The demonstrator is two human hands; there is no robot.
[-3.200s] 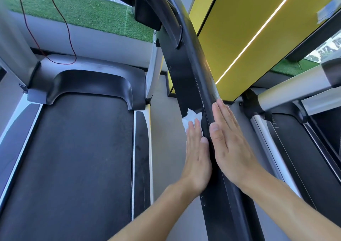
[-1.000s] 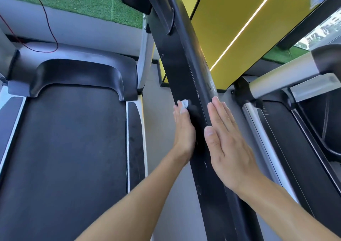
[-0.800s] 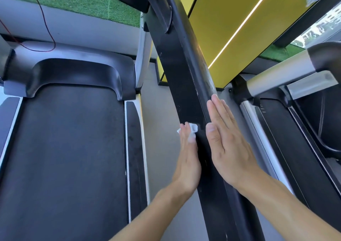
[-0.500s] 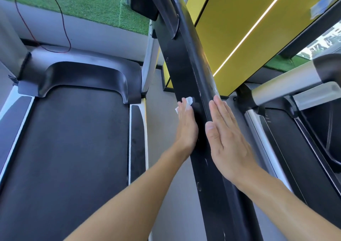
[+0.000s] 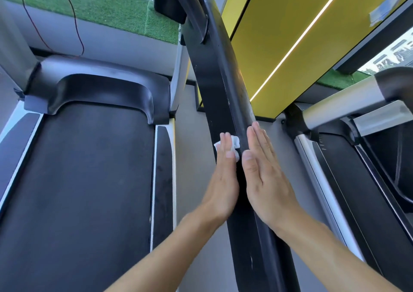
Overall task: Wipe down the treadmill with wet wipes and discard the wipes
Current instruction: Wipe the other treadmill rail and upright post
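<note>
Left hand [image 5: 223, 186], fingers flat, presses the wet wipe [image 5: 235, 141] on the treadmill upright [image 5: 214, 86], now slid lower. Right hand [image 5: 268, 180] stays flat opposite. Wiping is unfinished.

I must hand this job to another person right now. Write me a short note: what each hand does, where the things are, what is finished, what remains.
Left hand: flat, fingers straight, pressing the wet wipe against the left face of the treadmill's black handrail.
Right hand: flat, empty, resting on the handrail's right face.
Done: wiping of this handrail is under way; how much is clean cannot be told.
Left: rest of the handrail, the belt, then discard the wipe; no bin in view.
</note>
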